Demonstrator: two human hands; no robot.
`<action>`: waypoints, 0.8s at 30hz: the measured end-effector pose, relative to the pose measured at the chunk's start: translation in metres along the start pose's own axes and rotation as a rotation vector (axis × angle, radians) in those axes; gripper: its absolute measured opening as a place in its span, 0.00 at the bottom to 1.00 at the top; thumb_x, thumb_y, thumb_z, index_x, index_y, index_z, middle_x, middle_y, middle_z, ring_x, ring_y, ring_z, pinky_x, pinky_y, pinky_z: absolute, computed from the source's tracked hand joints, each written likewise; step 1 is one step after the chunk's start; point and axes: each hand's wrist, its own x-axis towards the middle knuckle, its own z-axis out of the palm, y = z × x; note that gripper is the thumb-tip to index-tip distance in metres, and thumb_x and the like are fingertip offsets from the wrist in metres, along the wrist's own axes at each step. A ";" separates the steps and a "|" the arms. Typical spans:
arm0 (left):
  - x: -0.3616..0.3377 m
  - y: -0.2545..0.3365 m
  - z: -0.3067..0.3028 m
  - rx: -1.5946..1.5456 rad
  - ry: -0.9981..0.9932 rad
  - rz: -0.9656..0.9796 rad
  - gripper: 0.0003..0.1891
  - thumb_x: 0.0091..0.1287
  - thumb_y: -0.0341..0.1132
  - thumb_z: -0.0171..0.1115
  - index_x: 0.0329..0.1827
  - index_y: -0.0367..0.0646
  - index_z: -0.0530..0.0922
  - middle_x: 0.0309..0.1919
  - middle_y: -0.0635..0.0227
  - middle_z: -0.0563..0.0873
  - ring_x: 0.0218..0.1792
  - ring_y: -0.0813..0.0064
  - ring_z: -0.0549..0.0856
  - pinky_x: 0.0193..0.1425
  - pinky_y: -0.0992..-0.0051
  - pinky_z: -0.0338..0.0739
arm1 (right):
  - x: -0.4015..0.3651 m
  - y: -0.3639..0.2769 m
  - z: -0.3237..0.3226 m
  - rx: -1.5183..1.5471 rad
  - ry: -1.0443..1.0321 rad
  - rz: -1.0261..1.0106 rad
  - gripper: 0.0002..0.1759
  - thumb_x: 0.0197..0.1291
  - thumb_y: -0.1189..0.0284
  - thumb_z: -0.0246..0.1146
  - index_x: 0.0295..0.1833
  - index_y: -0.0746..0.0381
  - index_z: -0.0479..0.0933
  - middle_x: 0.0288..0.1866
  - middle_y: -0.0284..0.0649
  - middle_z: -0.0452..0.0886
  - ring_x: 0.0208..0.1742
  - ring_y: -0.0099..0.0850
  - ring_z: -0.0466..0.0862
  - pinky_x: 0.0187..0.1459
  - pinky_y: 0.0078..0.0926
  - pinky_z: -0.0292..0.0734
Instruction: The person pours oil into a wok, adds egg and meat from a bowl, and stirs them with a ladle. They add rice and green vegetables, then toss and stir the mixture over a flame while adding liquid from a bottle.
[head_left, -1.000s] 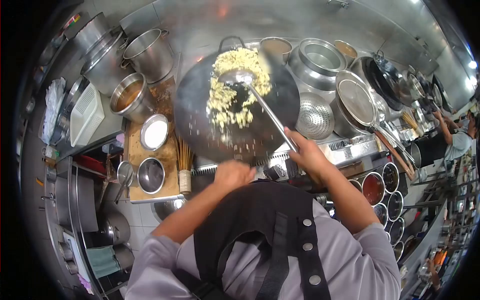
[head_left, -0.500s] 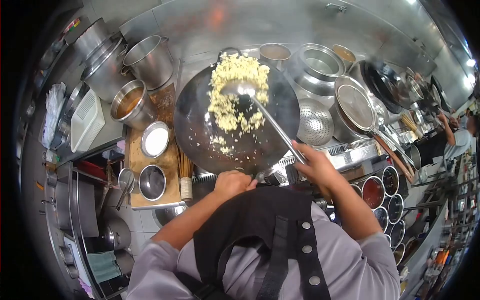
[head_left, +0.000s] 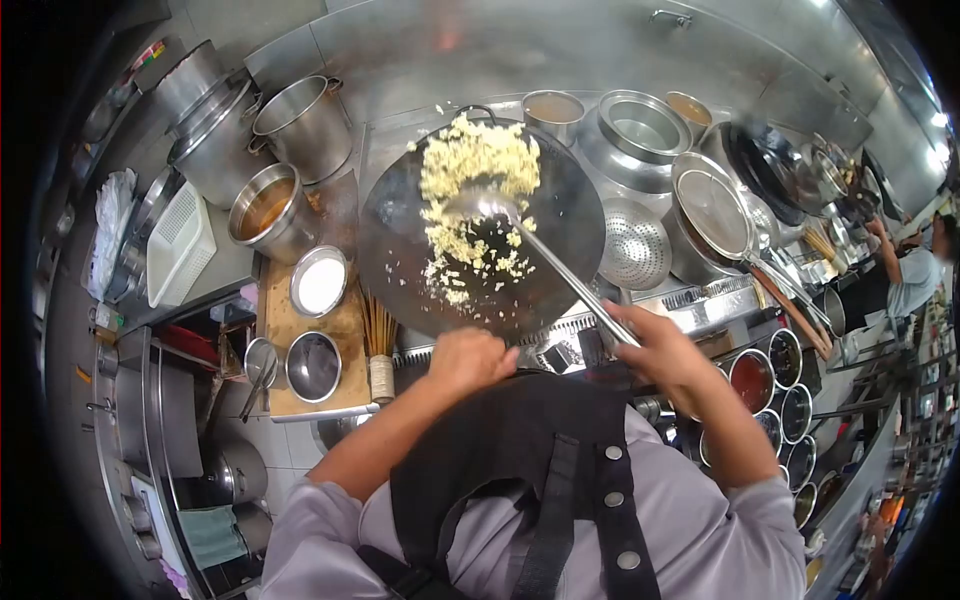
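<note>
A large dark wok (head_left: 395, 265) fills the middle of the stove. Pale yellow chopped food, looking like scrambled egg with white bits, lies in it; pieces of the food (head_left: 475, 160) are loose and blurred toward the far rim. My left hand (head_left: 470, 360) is closed at the wok's near edge, and its grip on the rim or handle is hidden beneath the fingers. Fingers of my right hand (head_left: 665, 350) wrap round the long metal handle of a ladle (head_left: 570, 275). The ladle's bowl is among the food, smeared by motion.
On the left, a wooden board (head_left: 285, 330) carries a bowl of white contents (head_left: 322, 285), an empty metal bowl (head_left: 313, 365) and a bamboo brush (head_left: 380, 350). A perforated skimmer (head_left: 635, 245) and mesh strainer (head_left: 712, 205) stand right. Sauce containers (head_left: 750, 380) sit lower right. Another person (head_left: 910, 275) works far right.
The food has shifted and scattered, with some pieces thrown up near the far rim. My right hand and the ladle have come slightly nearer and rightward. The left hand has moved up a little.
</note>
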 end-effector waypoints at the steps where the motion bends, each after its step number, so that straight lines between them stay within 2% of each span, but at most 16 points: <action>1: 0.021 -0.004 -0.012 0.093 -0.015 -0.022 0.24 0.67 0.53 0.62 0.18 0.46 0.78 0.21 0.60 0.82 0.26 0.56 0.85 0.31 0.53 0.79 | -0.013 0.000 -0.012 0.001 -0.001 0.004 0.36 0.64 0.79 0.65 0.78 0.53 0.68 0.38 0.38 0.83 0.29 0.19 0.78 0.26 0.24 0.71; 3: 0.059 -0.022 -0.015 0.051 0.044 -0.063 0.23 0.66 0.53 0.62 0.19 0.45 0.78 0.21 0.60 0.83 0.27 0.53 0.84 0.33 0.54 0.78 | -0.033 0.003 -0.032 0.027 -0.184 0.084 0.35 0.65 0.78 0.65 0.78 0.53 0.69 0.34 0.34 0.80 0.25 0.17 0.73 0.25 0.22 0.68; 5: 0.077 -0.040 0.013 0.004 0.296 -0.033 0.23 0.67 0.53 0.62 0.20 0.44 0.78 0.22 0.59 0.83 0.28 0.52 0.84 0.34 0.53 0.79 | -0.023 -0.023 -0.014 -0.217 -0.037 0.101 0.33 0.66 0.79 0.64 0.77 0.53 0.70 0.31 0.31 0.77 0.22 0.18 0.70 0.24 0.22 0.67; 6: 0.070 -0.039 0.016 0.003 0.296 -0.027 0.23 0.67 0.53 0.62 0.20 0.44 0.78 0.22 0.59 0.83 0.28 0.52 0.84 0.34 0.53 0.79 | -0.001 -0.012 -0.005 -0.137 0.016 0.069 0.32 0.66 0.77 0.64 0.76 0.53 0.71 0.30 0.34 0.77 0.24 0.20 0.72 0.26 0.24 0.69; 8: 0.046 -0.024 0.026 0.080 0.150 -0.133 0.23 0.67 0.52 0.62 0.19 0.44 0.78 0.22 0.59 0.83 0.29 0.52 0.85 0.33 0.53 0.79 | 0.045 0.005 0.017 -0.242 0.151 -0.050 0.32 0.66 0.76 0.66 0.75 0.53 0.71 0.29 0.37 0.77 0.26 0.23 0.75 0.30 0.27 0.73; 9: 0.021 -0.018 0.031 0.084 0.069 -0.100 0.23 0.67 0.52 0.62 0.19 0.44 0.78 0.21 0.60 0.83 0.27 0.53 0.84 0.32 0.53 0.79 | 0.092 0.061 0.018 -0.543 0.301 -0.440 0.32 0.66 0.75 0.66 0.75 0.52 0.71 0.31 0.40 0.80 0.29 0.26 0.76 0.34 0.29 0.76; 11: -0.018 -0.012 0.027 -0.029 -0.030 -0.004 0.23 0.66 0.51 0.62 0.18 0.45 0.78 0.20 0.60 0.82 0.26 0.55 0.84 0.31 0.54 0.79 | 0.060 0.029 0.035 -0.297 0.217 -0.228 0.31 0.68 0.74 0.66 0.75 0.54 0.70 0.37 0.43 0.84 0.32 0.26 0.79 0.37 0.30 0.78; 12: -0.012 -0.010 0.014 -0.033 -0.034 -0.004 0.23 0.66 0.51 0.62 0.18 0.45 0.78 0.20 0.60 0.82 0.26 0.55 0.84 0.31 0.54 0.79 | 0.053 0.041 0.041 -0.295 0.217 -0.222 0.31 0.68 0.74 0.66 0.75 0.54 0.70 0.37 0.43 0.84 0.32 0.26 0.79 0.37 0.30 0.78; 14: 0.009 -0.014 -0.005 0.070 -0.002 -0.002 0.23 0.67 0.51 0.62 0.17 0.45 0.77 0.18 0.60 0.81 0.24 0.55 0.83 0.30 0.54 0.78 | 0.024 0.089 0.063 -0.036 0.339 -0.478 0.31 0.68 0.74 0.67 0.75 0.57 0.70 0.41 0.44 0.85 0.32 0.24 0.79 0.39 0.28 0.78; 16: 0.036 -0.032 -0.014 -0.047 0.152 0.019 0.24 0.67 0.51 0.63 0.17 0.45 0.76 0.18 0.59 0.80 0.24 0.53 0.83 0.29 0.53 0.76 | -0.001 0.117 0.090 -0.105 0.412 -0.532 0.32 0.68 0.75 0.68 0.76 0.58 0.69 0.41 0.43 0.84 0.32 0.23 0.77 0.38 0.26 0.76; 17: 0.046 -0.039 -0.014 -0.065 0.111 -0.019 0.23 0.67 0.52 0.61 0.20 0.43 0.79 0.21 0.59 0.84 0.27 0.52 0.85 0.32 0.53 0.78 | -0.009 0.131 0.104 -0.170 0.484 -0.592 0.33 0.67 0.76 0.68 0.76 0.59 0.68 0.41 0.42 0.84 0.32 0.21 0.76 0.37 0.24 0.75; 19: 0.055 -0.050 -0.008 -0.087 0.125 -0.025 0.22 0.66 0.51 0.62 0.21 0.44 0.80 0.22 0.59 0.84 0.27 0.53 0.85 0.33 0.53 0.79 | 0.004 0.185 0.132 -0.069 0.431 -0.434 0.33 0.66 0.78 0.70 0.75 0.59 0.70 0.41 0.39 0.83 0.33 0.19 0.75 0.38 0.21 0.74; 20: 0.057 -0.052 -0.006 -0.098 0.119 -0.010 0.22 0.66 0.51 0.62 0.21 0.44 0.80 0.22 0.59 0.84 0.27 0.53 0.85 0.33 0.53 0.79 | -0.010 0.155 0.128 -0.088 0.301 -0.119 0.33 0.65 0.79 0.70 0.75 0.60 0.71 0.43 0.37 0.83 0.34 0.18 0.74 0.37 0.19 0.73; 21: 0.058 -0.054 -0.004 -0.099 0.103 -0.011 0.21 0.66 0.51 0.62 0.21 0.44 0.81 0.22 0.59 0.85 0.27 0.53 0.86 0.33 0.53 0.79 | -0.014 0.152 0.133 -0.088 0.317 -0.109 0.33 0.65 0.79 0.70 0.75 0.60 0.71 0.43 0.37 0.83 0.34 0.18 0.74 0.37 0.19 0.73; 23: 0.055 -0.057 0.004 -0.114 0.070 0.001 0.20 0.66 0.50 0.63 0.21 0.44 0.81 0.22 0.60 0.85 0.28 0.53 0.86 0.34 0.53 0.79 | -0.026 0.153 0.145 0.050 0.503 -0.254 0.33 0.65 0.79 0.69 0.75 0.59 0.71 0.43 0.36 0.83 0.32 0.17 0.72 0.35 0.20 0.73; 24: 0.053 -0.059 0.009 -0.120 0.108 0.010 0.20 0.66 0.49 0.63 0.22 0.45 0.82 0.23 0.60 0.85 0.28 0.53 0.86 0.34 0.53 0.79 | -0.032 0.158 0.142 0.020 0.597 -0.244 0.34 0.65 0.78 0.69 0.76 0.57 0.70 0.42 0.35 0.84 0.31 0.18 0.73 0.34 0.22 0.74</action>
